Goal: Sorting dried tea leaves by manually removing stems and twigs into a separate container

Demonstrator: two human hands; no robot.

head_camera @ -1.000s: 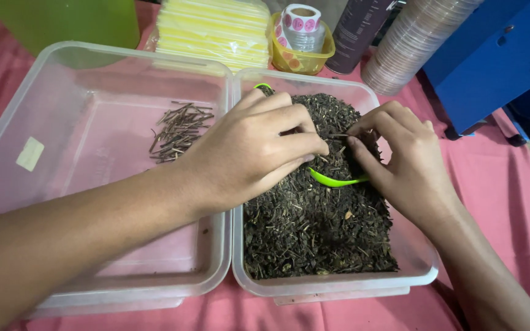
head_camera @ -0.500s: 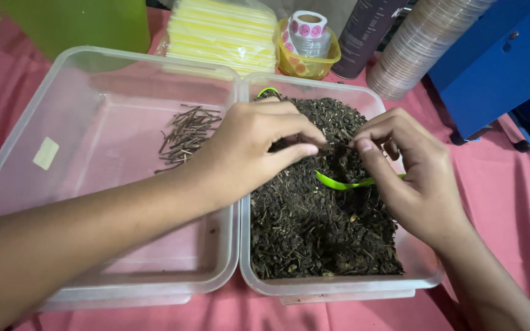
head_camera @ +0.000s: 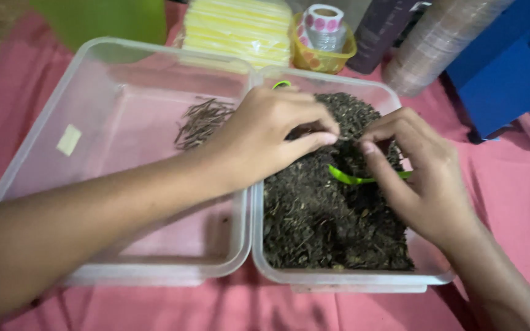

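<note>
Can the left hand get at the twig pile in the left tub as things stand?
Probably yes. The left hand is over the dark leaves, beside the twig pile. The left tub has no lid, and nothing lies between.

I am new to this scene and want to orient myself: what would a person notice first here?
First, two hands meeting over the right tub, full of dark dried leaves: the left hand and right hand pinch at the pile, beside a green scoop. Next, the left tub, which holds only a small heap of twigs at its far side.
</note>
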